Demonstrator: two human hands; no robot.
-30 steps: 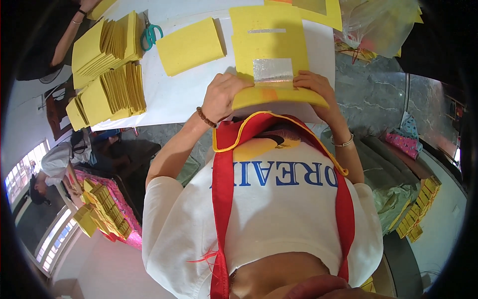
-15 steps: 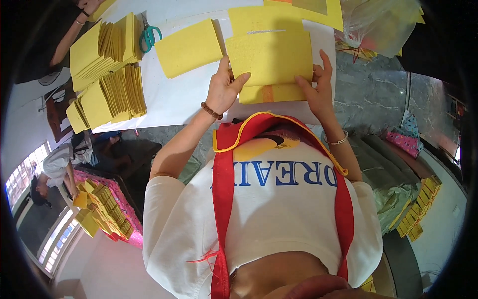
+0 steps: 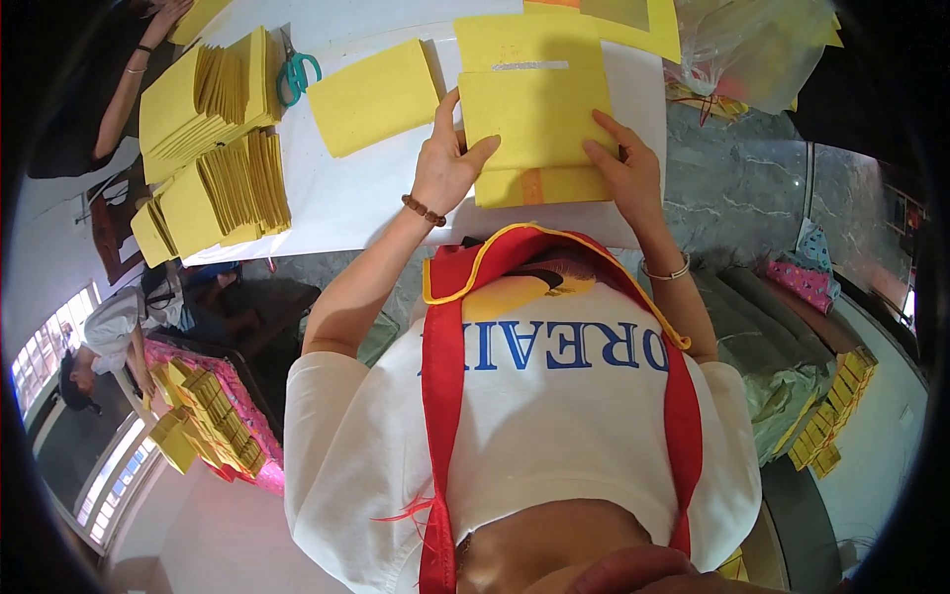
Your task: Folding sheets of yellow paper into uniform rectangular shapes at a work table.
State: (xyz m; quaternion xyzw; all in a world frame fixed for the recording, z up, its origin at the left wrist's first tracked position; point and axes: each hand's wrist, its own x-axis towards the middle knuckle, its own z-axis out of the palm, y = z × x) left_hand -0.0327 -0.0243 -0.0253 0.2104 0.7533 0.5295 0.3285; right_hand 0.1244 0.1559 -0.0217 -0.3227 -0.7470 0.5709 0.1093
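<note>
A wide yellow paper sheet [image 3: 539,124] lies folded over at the near edge of the white table, in front of my body. A small orange patch [image 3: 532,186] shows on its near strip, and a silvery strip [image 3: 518,66] marks its far part. My left hand [image 3: 450,163] grips the left edge, thumb on top and index finger pointing up along the side. At the right edge my right hand [image 3: 628,168] holds it with the thumb on top. Just left of it lies another folded yellow piece [image 3: 374,97].
Stacks of folded yellow paper [image 3: 223,148] fill the table's left side, beside teal-handled scissors [image 3: 295,74]. More yellow sheets [image 3: 648,30] lie at the far right near a clear plastic bag [image 3: 757,49]. A person's arm [image 3: 129,94] is at far left; another person [image 3: 124,322] handles yellow bundles.
The upper flap of the sheet now lies flatter and narrower, lined up with the sheet beneath. My right hand has shifted slightly left, its fingers now nearer the edge.
</note>
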